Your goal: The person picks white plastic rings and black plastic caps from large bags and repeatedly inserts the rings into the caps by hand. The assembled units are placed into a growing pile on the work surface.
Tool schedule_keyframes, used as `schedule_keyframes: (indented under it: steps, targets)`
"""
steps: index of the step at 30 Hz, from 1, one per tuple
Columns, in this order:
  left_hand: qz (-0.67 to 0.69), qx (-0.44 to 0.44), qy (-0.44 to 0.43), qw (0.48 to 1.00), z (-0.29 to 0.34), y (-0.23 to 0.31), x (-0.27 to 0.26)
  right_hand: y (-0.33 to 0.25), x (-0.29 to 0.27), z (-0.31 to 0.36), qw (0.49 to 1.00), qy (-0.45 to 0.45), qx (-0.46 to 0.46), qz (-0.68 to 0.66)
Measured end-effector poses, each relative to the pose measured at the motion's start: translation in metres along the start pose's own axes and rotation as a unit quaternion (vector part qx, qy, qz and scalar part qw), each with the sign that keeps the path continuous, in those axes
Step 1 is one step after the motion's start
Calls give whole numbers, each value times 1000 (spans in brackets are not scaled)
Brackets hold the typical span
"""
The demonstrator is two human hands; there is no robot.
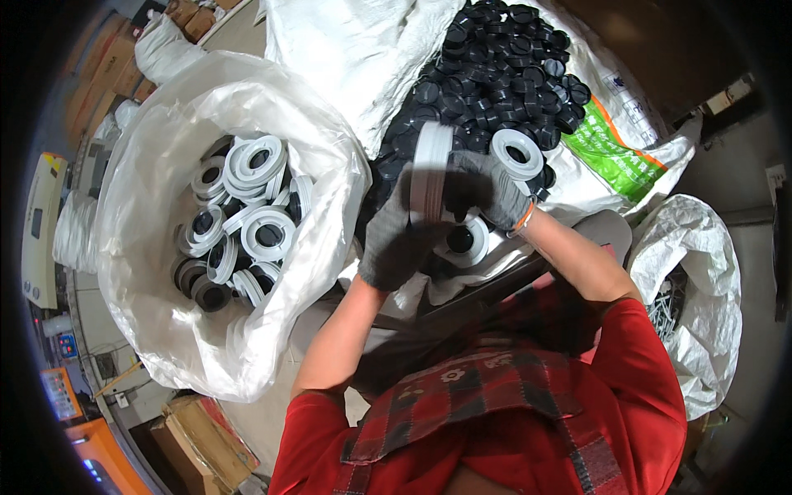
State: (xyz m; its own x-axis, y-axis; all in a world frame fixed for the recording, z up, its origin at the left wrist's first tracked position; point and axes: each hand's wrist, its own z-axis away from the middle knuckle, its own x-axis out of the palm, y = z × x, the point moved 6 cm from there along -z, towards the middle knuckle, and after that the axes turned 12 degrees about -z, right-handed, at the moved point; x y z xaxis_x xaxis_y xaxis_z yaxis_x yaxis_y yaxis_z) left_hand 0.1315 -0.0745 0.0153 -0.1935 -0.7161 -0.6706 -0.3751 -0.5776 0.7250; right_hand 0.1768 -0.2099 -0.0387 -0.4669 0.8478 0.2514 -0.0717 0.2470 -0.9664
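Note:
My left hand (394, 239), in a dark grey glove, grips a white threaded plastic ring (431, 169) that stands on edge in front of me. My right hand (492, 190), also gloved, is closed at the ring's right side, its fingers bent around a dark patch; what they hold there is in shadow. Just beyond the right hand lies another white ring (503, 144). Below the hands rests a white ring with a black centre (477, 242). Loose black round caps (503, 78) are heaped behind both hands.
On the left stands a big white plastic bag (223, 91) with several white rings with black centres (268, 234) inside. A woven white sack (363, 49) lies under the caps. To the right, another white sack (709, 272) contains small metal pieces (665, 309). Cardboard (202, 441) lies lower left.

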Motion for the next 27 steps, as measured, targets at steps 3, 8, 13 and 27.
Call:
schedule_keyframes:
  steps: [3, 8, 13, 27]
  targets:
    - [-76, 19, 21, 997, -3, -10, 6, 3, 0, 0, 989, 32, -6, 142]
    - [38, -83, 4, 996, -4, -18, 11, -16, 7, 3, 934, 72, -19, 349]
    - [183, -120, 4, 976, -1, -38, 22, -15, 17, 9, 896, 70, -233, 372]
    - [-154, -29, 230, 961, 16, -36, -40, 73, -46, -29, 969, 140, 32, 199]
